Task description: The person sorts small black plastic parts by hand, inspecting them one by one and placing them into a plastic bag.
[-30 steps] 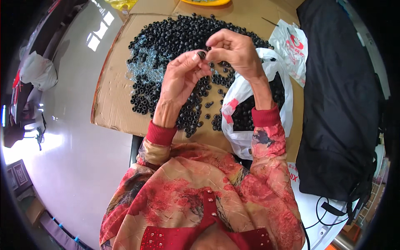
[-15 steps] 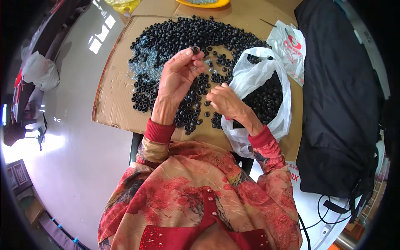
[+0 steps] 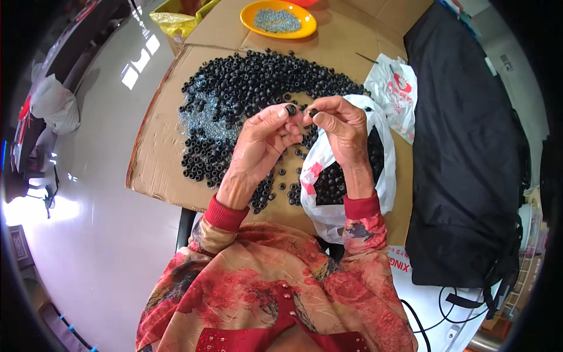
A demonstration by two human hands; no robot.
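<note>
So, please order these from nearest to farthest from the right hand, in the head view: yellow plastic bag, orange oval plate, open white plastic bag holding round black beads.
From the right hand:
1. Open white plastic bag: around and below it in view.
2. Orange oval plate: beyond, to the left.
3. Yellow plastic bag: top left.

Bright light on the glossy floor (image 3: 117,246) at my left.
Pale rectangular reflections (image 3: 152,44) gleam farther up it, and a glare (image 3: 61,211) whitens the far left; at my right I see a white corner of the counter (image 3: 431,308), with a wire rack (image 3: 521,281) beyond.
</note>
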